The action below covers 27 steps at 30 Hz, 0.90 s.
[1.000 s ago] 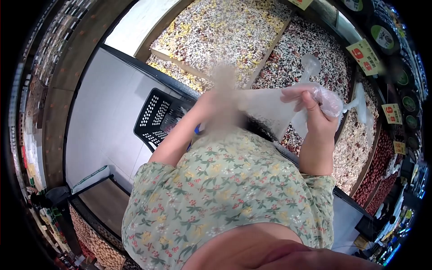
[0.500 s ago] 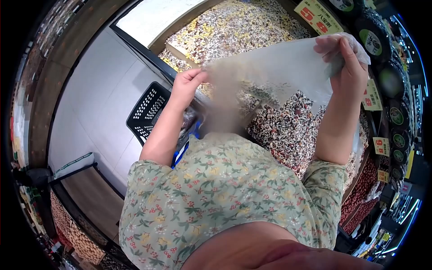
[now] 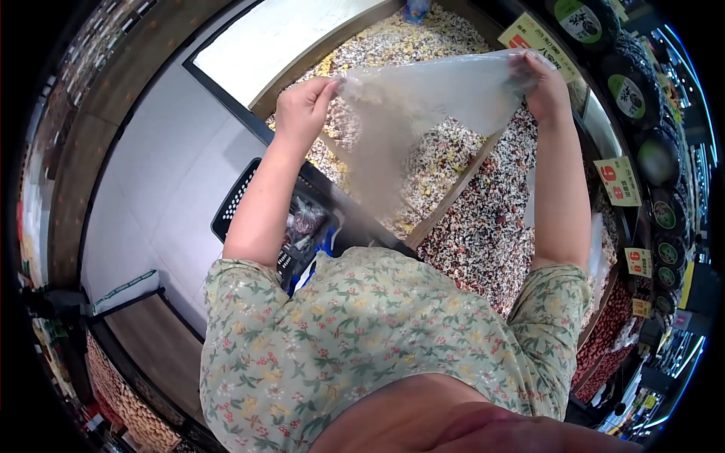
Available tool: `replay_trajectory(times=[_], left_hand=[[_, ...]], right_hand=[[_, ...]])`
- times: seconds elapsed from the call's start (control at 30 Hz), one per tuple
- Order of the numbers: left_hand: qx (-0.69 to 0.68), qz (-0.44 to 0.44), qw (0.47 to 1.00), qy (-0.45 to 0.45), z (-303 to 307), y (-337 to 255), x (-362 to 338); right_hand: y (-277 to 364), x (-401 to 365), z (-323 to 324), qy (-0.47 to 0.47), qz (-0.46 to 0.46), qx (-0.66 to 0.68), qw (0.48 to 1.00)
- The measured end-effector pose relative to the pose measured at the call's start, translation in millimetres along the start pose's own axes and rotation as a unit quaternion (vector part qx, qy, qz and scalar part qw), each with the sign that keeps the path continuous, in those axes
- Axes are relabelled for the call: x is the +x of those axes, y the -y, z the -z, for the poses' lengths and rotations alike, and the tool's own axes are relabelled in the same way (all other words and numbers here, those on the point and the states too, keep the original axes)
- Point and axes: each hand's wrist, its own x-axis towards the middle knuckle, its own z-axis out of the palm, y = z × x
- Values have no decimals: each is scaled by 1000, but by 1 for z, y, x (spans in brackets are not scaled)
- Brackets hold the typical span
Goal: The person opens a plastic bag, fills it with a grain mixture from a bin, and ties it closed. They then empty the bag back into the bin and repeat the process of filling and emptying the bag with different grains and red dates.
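Note:
A clear plastic bag [image 3: 461, 87] is stretched sideways between my two hands over a bin of mixed grains [image 3: 445, 158]. My left hand [image 3: 306, 109] pinches its left edge between thumb and fingers. At the far right corner my right hand [image 3: 547, 84] is closed on the film, its fingertips partly covered by it. Grains show through the bag and below its lower edge. A blurred brownish smear hides part of the view just right of my left hand.
A black basket [image 3: 243, 192] holding bagged goods stands on the floor at left, partly behind my left forearm. A wooden divider [image 3: 461, 189] separates the grain bins. Price signs [image 3: 618, 181] and round black containers [image 3: 628, 94] line the right side. A blue object [image 3: 416, 10] lies at the far end.
Both hands have moved up and away from me, the right one also leftward. The right hand, earlier spread in the bag's end, now grips the corner. More grain shows beneath the bag.

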Motion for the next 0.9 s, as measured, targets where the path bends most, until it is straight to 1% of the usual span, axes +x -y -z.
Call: replay_trajectory(times=[0.07, 0.1, 0.17, 0.2, 0.27, 0.3, 0.33, 0.4, 0.43, 0.47, 0.53, 0.6, 0.63, 0.67, 0.7, 0.73, 0.8, 0.87, 0.9], left_hand=[[8, -8, 1000, -11, -4, 1, 16], [10, -10, 1000, -4, -6, 0, 24], [24, -23, 999, -5, -14, 2, 34], [22, -24, 999, -1, -21, 4, 39], [-20, 29, 999, 38, -33, 10, 44], [-63, 75, 994, 55, -40, 13, 45], [-64, 76, 993, 60, -46, 18, 45], [-176, 161, 970, 56, -59, 27, 42], [-212, 161, 962, 53, -64, 32, 39], [-212, 163, 962, 57, -69, 37, 35], [-250, 159, 955, 15, -81, 47, 23], [-227, 170, 959, 21, -88, 63, 15], [-133, 202, 966, 92, -88, 65, 10], [-38, 230, 959, 161, -89, 67, 7], [-16, 250, 950, 187, -93, 70, 5], [-17, 249, 950, 190, -97, 71, 3], [67, 201, 954, 210, -107, 72, 0], [70, 197, 952, 223, -124, 87, -5], [83, 198, 953, 214, -130, 87, -5]], right_hand=[[-9, 10, 14, 9, -13, -60, 998], [-16, 13, 18, 6, -12, -58, 998], [-30, 16, 25, -92, -55, -78, 991], [-38, 21, 30, -96, -55, -77, 991], [-53, 30, 43, -107, -111, -127, 980], [-57, 28, 41, -113, -135, -126, 976], [-61, 28, 41, -117, -137, -125, 976], [-69, 26, 45, -137, -169, -121, 969], [-72, 27, 46, -153, -171, -114, 967], [-75, 27, 49, -155, -174, -113, 966], [-79, 27, 57, -167, -164, -87, 968], [-83, 28, 63, -167, -167, -87, 968], [-85, 28, 66, -164, -170, -87, 968], [-88, 28, 67, -167, -171, -86, 967], [-89, 28, 68, -170, -167, -87, 967], [-90, 28, 68, -174, -162, -88, 967], [-92, 27, 68, -175, -160, -77, 968], [-94, 27, 67, -176, -157, -67, 969], [-95, 28, 67, -177, -158, -72, 969]])
